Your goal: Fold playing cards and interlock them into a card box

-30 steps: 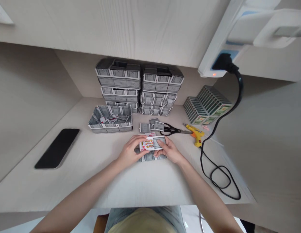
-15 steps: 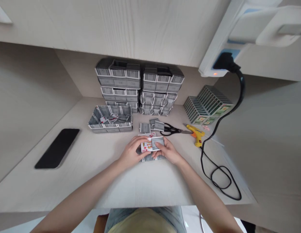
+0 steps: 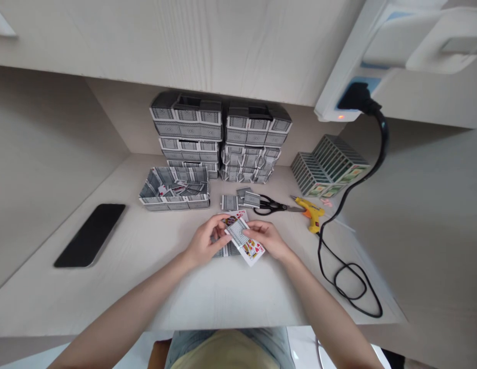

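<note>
Between my two hands is a playing card (image 3: 253, 249), a king of hearts face up, with a grey-backed piece (image 3: 237, 231) lying across its upper part. My left hand (image 3: 206, 241) grips the card's left edge between thumb and fingers. From the right, my right hand (image 3: 267, 238) pinches it with the thumb on the grey piece. The card is tilted, its king end toward the lower right. Beneath lie more grey-backed cards (image 3: 224, 250), partly hidden by my left hand, and another face-up card (image 3: 241, 213) shows just behind.
Folded card pieces (image 3: 230, 202) and black-handled scissors (image 3: 273, 206) lie behind my hands. An open card-built box (image 3: 173, 206) holds loose pieces. Stacked card boxes (image 3: 188, 125) stand at the back. A yellow glue gun (image 3: 313, 215) with a black cord (image 3: 348, 264) lies right, a phone (image 3: 90, 236) left.
The held king card has turned clockwise, so its king end now points to the lower right instead of left. Both hands have shifted their grip around it.
</note>
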Motion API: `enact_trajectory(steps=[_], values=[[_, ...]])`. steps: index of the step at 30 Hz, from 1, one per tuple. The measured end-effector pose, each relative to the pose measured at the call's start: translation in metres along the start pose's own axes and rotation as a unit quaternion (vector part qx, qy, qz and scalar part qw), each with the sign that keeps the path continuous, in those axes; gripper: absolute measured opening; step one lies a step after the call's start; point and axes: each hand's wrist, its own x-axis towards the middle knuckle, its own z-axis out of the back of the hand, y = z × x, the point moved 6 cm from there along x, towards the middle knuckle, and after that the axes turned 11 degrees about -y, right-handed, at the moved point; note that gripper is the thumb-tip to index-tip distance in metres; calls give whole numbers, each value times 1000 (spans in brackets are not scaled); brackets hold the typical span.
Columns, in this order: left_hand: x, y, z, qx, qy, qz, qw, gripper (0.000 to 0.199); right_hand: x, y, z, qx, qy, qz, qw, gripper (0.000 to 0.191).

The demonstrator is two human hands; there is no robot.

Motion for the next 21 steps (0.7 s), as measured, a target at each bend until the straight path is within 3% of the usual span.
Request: enact_trajectory(steps=[5, 8, 12, 16, 21], values=[[-3, 5, -12, -20, 57, 82, 995, 40, -6, -1, -12, -48, 34, 5, 998, 27], [-2, 6, -14, -89, 50, 113, 988, 44, -5, 3, -10, -61, 12, 27, 998, 28], [1, 14, -8, -174, 4, 165, 971, 50, 1, 15, 6, -102, -50, 84, 990, 33], [6, 23, 5, -184, -70, 197, 960, 44, 15, 25, 34, -143, -151, 116, 971, 35], [11, 26, 23, -168, -175, 167, 956, 43, 37, 41, 54, -276, -224, 232, 906, 30]])
